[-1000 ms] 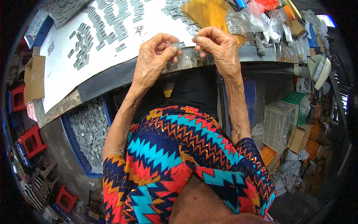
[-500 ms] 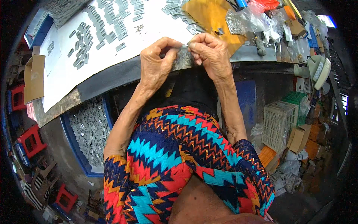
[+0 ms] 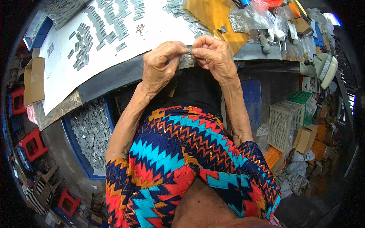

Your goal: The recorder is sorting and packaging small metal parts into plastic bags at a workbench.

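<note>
Above the near edge of the table, my two hands meet fingertip to fingertip over a small grey piece (image 3: 189, 49). My left hand (image 3: 162, 64) pinches one end of it between thumb and bent fingers. On the other end, the thumb and fingers of my right hand (image 3: 215, 57) are closed; the fingertips cover most of the piece. Flat grey rectangular pieces (image 3: 121, 46) lie in rows on a white sheet (image 3: 62, 91) beyond my left hand. Among them sits a little heap of tiny parts (image 3: 140, 29), too small to name.
Below the table at left, a blue bin (image 3: 94, 177) holds many grey pieces. Amber sheeting (image 3: 213, 15) and a clear bag of small parts (image 3: 238, 21) lie at the far right. A cardboard box (image 3: 35, 79) stands at the left corner; plastic crates (image 3: 280, 125) are stacked at right.
Both hands have come slightly lower and nearer to me. Their fingertips have closed together, and a grey piece now shows between them.
</note>
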`<state>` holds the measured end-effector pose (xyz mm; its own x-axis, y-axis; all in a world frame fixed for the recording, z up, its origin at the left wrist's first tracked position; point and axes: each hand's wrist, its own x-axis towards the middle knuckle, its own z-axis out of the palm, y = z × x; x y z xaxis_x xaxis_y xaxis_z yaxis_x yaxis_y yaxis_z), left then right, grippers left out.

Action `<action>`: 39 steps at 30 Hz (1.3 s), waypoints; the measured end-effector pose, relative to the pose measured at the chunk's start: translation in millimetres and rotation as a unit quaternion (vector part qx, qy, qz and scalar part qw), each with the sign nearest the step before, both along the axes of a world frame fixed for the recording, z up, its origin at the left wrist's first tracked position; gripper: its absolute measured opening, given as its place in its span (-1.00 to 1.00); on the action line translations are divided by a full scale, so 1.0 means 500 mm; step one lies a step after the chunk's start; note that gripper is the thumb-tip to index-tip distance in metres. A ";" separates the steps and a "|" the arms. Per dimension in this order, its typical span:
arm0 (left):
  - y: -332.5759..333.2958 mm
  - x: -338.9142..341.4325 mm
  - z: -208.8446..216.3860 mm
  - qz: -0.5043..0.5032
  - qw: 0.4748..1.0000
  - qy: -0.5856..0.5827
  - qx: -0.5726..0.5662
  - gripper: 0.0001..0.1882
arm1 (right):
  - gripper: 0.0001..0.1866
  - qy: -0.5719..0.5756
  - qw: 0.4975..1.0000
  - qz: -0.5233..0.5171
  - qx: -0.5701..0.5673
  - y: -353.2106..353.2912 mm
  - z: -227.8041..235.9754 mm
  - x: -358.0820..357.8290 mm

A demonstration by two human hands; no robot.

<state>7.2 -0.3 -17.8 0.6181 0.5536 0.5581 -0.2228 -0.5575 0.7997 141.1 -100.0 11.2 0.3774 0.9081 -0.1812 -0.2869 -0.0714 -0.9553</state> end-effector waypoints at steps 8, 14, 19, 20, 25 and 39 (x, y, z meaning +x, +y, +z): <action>-0.003 0.003 0.003 -0.025 1.000 0.005 0.000 -0.77 | -0.90 -0.042 0.999 0.005 -0.008 -0.007 -0.002 0.005; -0.008 0.003 0.001 -0.022 1.000 -0.013 -0.011 -0.77 | -0.90 0.029 1.000 0.009 -0.004 -0.011 -0.016 -0.001; -0.014 0.006 0.002 0.000 1.000 -0.015 -0.013 -0.77 | -0.89 0.069 0.997 -0.007 0.032 -0.011 -0.031 -0.016; -0.015 0.006 0.004 0.000 1.000 -0.015 -0.013 -0.77 | -0.88 0.068 0.997 -0.029 0.036 -0.010 -0.033 -0.019; -0.021 -0.001 0.024 0.008 0.996 0.061 -0.059 -0.78 | -0.86 0.016 0.996 -0.077 0.036 -0.011 -0.024 -0.019; -0.013 -0.006 0.008 -0.014 0.994 0.081 -0.077 -0.81 | -0.91 -0.017 0.996 -0.085 0.036 -0.012 -0.034 -0.018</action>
<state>4.4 -6.8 -14.0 0.7088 0.6062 0.3606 -0.0984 -0.4213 0.9016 131.9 -106.2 -5.8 0.5308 0.8413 -0.1020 -0.2571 0.0451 -0.9653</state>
